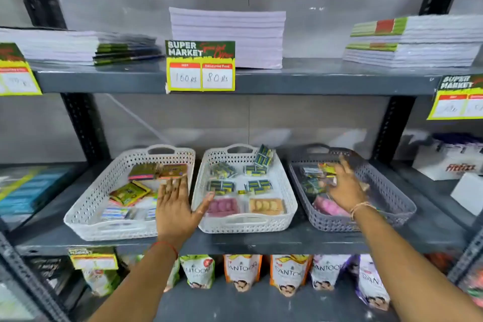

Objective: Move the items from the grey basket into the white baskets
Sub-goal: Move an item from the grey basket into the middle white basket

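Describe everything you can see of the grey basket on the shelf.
The grey basket is a shallow rectangular tray of perforated plastic with a cut-out handle at its far end. It sits flat on the dark shelf, right of the two white baskets. Inside lie small packets and a pink pack, all blurred. The right hand reaches into it, fingers among the packets.

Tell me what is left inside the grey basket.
The grey basket holds small dark-and-yellow packets at its back and a pink packet near the front. The right hand reaches in and covers the middle, so what lies beneath it cannot be seen.
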The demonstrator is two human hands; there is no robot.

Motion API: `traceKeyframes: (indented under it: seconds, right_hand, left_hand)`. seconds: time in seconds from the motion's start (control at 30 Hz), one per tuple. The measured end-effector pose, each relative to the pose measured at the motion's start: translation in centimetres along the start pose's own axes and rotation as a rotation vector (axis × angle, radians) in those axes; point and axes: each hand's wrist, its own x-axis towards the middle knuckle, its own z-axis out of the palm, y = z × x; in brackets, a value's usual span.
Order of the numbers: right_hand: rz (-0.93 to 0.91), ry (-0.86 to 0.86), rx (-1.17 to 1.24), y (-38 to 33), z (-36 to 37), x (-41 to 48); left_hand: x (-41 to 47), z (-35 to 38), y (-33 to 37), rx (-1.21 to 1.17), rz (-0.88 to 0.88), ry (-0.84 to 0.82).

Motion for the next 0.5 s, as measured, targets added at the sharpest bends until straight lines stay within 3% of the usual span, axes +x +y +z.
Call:
traceKeyframes:
  seconds: [0.1, 0.17, 0.5]
  right_hand:
    - [0.1, -0.371, -0.228, 1.2, 0.5, 0.3]
    - [0.149, -0.517, -0.283, 1.8, 1.1, 0.2]
    - [0.172, -0.536, -0.374, 2.8, 3.5, 1.9]
  left_hand:
    - [-0.5, 0.9, -0.4, 0.067, -0.01, -0.006]
    - [-0.9, 1.8, -0.8, 0.094, -0.013, 0.016]
    - [-1.7, 2.5, -1.9, 0.144, -0.031, -0.099]
